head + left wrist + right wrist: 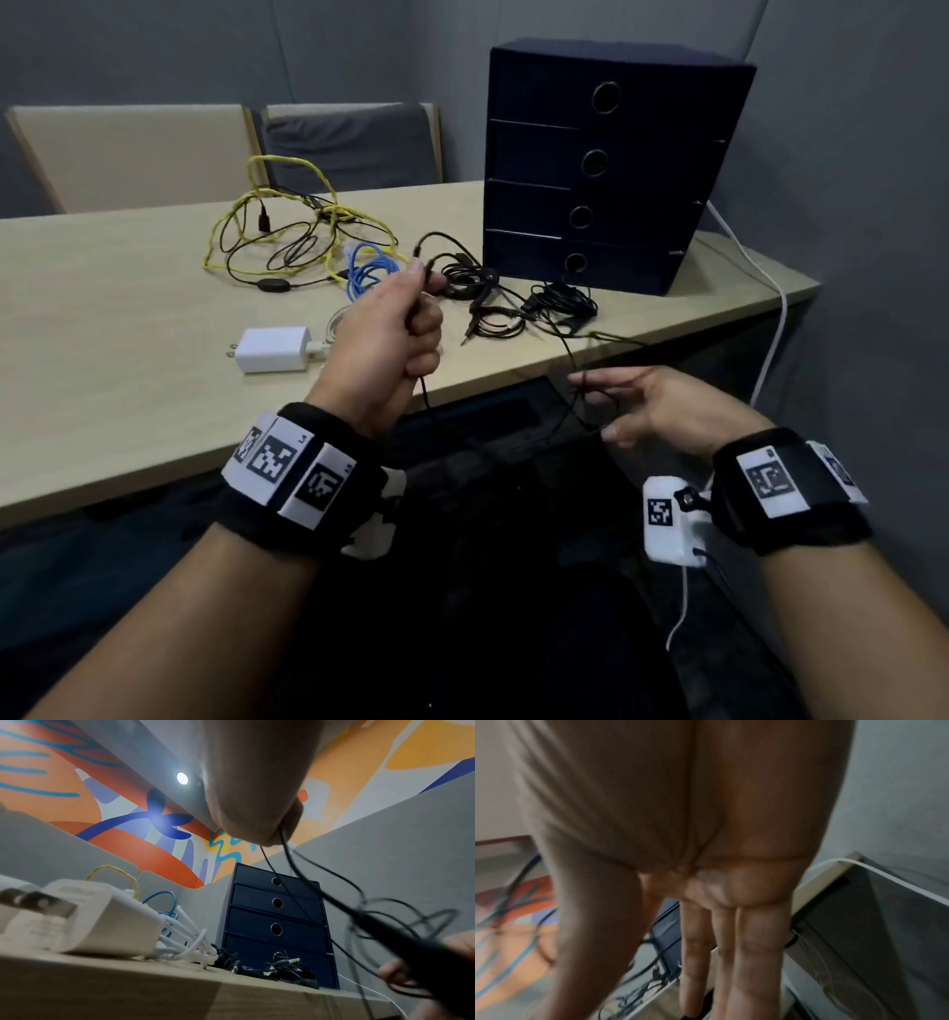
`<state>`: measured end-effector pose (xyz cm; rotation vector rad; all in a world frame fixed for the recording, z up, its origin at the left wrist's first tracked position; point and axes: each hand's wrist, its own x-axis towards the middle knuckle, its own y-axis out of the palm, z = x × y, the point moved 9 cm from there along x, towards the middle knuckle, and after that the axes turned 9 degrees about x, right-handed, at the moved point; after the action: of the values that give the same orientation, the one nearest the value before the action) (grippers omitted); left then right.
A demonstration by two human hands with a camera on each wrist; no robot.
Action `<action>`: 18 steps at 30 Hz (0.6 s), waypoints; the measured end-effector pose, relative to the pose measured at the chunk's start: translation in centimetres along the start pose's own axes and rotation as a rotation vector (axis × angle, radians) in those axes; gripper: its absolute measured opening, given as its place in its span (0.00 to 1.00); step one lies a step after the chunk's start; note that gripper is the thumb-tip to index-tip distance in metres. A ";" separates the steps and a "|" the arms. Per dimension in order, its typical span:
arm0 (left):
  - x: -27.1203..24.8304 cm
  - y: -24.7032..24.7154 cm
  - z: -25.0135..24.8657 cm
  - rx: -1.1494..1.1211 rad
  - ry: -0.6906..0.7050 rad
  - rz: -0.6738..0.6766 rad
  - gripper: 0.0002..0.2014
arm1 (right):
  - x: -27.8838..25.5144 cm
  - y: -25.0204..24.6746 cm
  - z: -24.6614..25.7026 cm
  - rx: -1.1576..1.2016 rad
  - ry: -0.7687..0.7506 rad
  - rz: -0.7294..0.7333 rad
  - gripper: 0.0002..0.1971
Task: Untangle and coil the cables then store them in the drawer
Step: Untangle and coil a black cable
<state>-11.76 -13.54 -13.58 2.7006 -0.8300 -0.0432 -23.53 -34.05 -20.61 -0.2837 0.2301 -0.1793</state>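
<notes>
A: Left hand (387,334) is up over the table (128,308) edge, fingers curled tight round a black cable (570,354), thumb pinching it near the plug end.

B: And the right hand (647,406)?

A: Lower, off the table's edge, fingers long and loose with the same cable looped through them (whether the thumb and forefinger pinch it, I can't tell). The cable sags between both hands.

B: The rest of the pile?

A: On the table: yellow cable (287,195) tangled with thin black ones, blue cable (367,270) beside it, white charger (272,349) in front, black bundles (513,303) at the foot of the drawers (590,169). All four drawers closed.
</notes>
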 end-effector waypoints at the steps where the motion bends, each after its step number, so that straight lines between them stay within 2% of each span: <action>1: 0.0 -0.4 -0.4 -0.032 0.014 -0.018 0.14 | -0.3 -0.2 0.0 0.025 0.002 0.018 0.31; 3: 0.0 -1.1 -1.1 -0.060 0.039 -0.054 0.13 | -1.1 -1.0 -0.1 0.015 0.006 0.006 0.29; 5: -0.2 -1.2 -1.3 -0.005 0.044 -0.045 0.13 | -1.7 -2.3 0.5 -0.067 -0.038 -0.124 0.23; 7: -0.7 -0.2 -0.9 0.092 0.041 0.018 0.15 | -2.2 -2.4 2.1 -0.089 -0.146 -0.239 0.20; 10: -1.9 1.9 0.3 0.177 0.016 0.115 0.17 | -2.7 1.6 5.4 0.051 -0.347 -0.202 0.29; 13: -2.8 2.9 1.2 0.184 -0.022 0.176 0.17 | -2.3 4.9 7.7 0.071 -0.484 -0.203 0.38; 15: -3.3 2.9 1.6 0.200 -0.038 0.197 0.17 | -1.6 6.1 8.2 0.151 -0.507 -0.186 0.32; 18: -3.7 2.4 1.9 0.176 -0.063 0.196 0.16 | -1.1 7.2 8.4 0.312 -0.528 -0.128 0.12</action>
<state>-16.36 -13.93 -14.90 2.7765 -1.1646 -0.0109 -21.48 -24.87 -14.73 -0.0284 -0.3394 -0.2567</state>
